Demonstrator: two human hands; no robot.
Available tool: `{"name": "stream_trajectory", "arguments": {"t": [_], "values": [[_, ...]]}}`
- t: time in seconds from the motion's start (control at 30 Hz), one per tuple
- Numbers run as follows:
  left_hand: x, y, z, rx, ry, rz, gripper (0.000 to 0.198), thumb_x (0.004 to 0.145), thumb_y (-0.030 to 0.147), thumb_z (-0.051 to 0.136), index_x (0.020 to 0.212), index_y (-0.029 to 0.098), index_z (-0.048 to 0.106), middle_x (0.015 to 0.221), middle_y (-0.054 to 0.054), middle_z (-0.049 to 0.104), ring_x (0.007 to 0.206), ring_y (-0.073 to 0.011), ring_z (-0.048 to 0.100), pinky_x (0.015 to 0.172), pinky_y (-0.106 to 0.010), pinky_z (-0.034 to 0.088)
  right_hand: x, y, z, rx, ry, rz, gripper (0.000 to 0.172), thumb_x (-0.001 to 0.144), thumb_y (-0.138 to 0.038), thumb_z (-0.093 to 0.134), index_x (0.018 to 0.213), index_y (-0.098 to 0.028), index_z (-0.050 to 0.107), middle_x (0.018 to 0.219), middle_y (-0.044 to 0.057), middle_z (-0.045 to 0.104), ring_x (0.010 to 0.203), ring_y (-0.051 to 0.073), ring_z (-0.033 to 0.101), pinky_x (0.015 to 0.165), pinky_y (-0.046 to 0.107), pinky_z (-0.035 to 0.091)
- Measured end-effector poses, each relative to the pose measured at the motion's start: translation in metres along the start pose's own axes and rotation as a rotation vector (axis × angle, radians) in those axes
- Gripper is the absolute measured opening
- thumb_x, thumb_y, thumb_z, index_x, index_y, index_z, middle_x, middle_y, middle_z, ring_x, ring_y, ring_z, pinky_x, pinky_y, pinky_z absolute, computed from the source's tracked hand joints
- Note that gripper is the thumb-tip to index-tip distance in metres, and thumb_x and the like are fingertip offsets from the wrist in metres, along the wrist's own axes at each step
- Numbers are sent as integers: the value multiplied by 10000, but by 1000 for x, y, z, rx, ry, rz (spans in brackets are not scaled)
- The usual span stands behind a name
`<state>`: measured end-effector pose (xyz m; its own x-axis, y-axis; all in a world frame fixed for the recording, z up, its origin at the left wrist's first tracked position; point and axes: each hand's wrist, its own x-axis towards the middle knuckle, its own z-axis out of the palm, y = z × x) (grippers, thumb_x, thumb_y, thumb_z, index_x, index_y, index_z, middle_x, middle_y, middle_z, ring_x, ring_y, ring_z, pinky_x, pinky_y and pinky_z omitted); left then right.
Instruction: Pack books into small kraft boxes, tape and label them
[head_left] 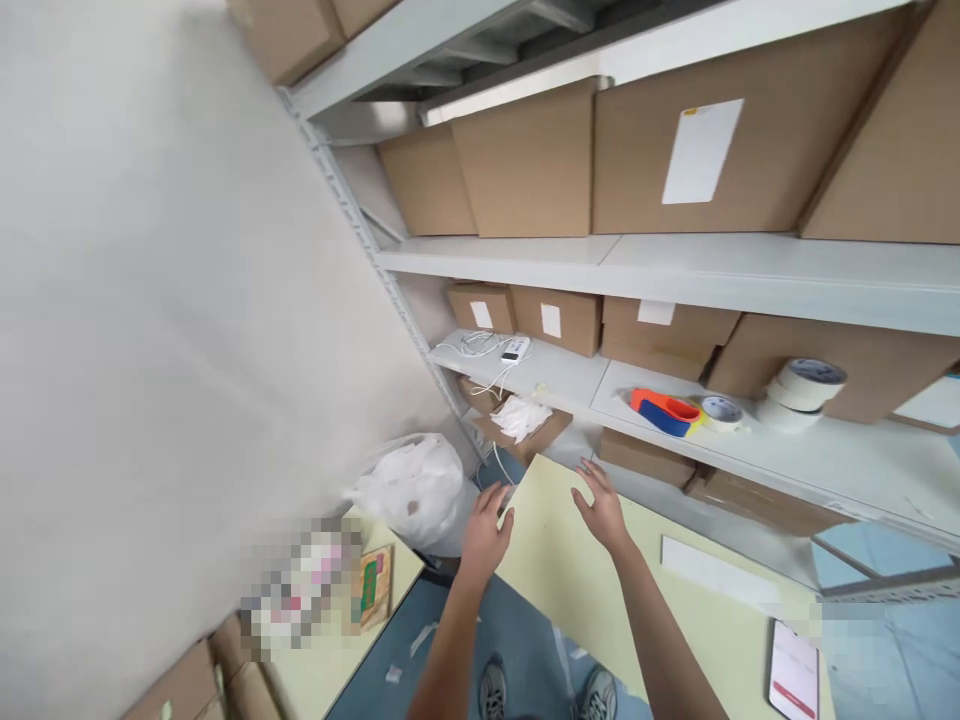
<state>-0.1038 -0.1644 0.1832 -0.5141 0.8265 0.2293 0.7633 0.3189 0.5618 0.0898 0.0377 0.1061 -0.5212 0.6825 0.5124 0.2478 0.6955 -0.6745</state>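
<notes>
Both my hands are out over a pale yellow table (570, 590) and hold nothing that I can see. My left hand (486, 530) is at the table's left edge, its fingers spread and slightly curled. Nearer the far edge is my right hand (601, 508), also with fingers apart. Whether either hand touches the tabletop, I cannot tell. A long white strip (716, 572) lies to the right of my right forearm. Farther right, a phone (793, 668) with a lit screen rests near the table's end.
Shelves (555, 385) behind the table hold cardboard boxes (652, 335), white tape rolls (799, 392), an orange and blue tape dispenser (666, 410) and a white power strip (516, 349). At left are a full white plastic bag (416, 490) and a second table (341, 665). Scraps (393, 674) litter the floor.
</notes>
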Motion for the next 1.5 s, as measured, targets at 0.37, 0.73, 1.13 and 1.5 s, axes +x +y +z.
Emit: {"name": "stream_trajectory", "arguments": {"t": [0.37,0.73,1.13,1.5], "values": [[-72,-128,-76,-92,89,-117,503,942,239,569,1442,207,622,1506,-138,596,1446,-298,518,1227,-516,425,-34,-118,129,-29,-263,-81,366,978,-355,567,1289,-248,728,1475,133,637,1429,352,543,1127,630,516],[-173,-301,-199,-17,286,-353,492,951,242,571,1440,206,602,1527,-163,569,1454,-326,501,1212,-552,418,-26,-266,298,-19,-477,-243,540,982,-347,550,1504,-208,564,1574,149,538,1486,345,469,1215,565,428],[-236,-384,-216,38,370,-661,508,970,253,562,1474,189,575,1554,-186,544,1489,-353,461,1203,-545,428,-22,-331,423,124,-829,-278,681,946,-312,600,1610,-270,454,1692,84,396,1591,307,304,1293,548,308],[-241,-432,-217,61,352,-801,534,960,244,575,1492,192,557,1556,-187,536,1456,-341,498,1182,-511,432,-44,-328,513,176,-1082,-229,743,894,-239,627,1613,-260,444,1709,96,359,1594,319,282,1296,538,275]]}}
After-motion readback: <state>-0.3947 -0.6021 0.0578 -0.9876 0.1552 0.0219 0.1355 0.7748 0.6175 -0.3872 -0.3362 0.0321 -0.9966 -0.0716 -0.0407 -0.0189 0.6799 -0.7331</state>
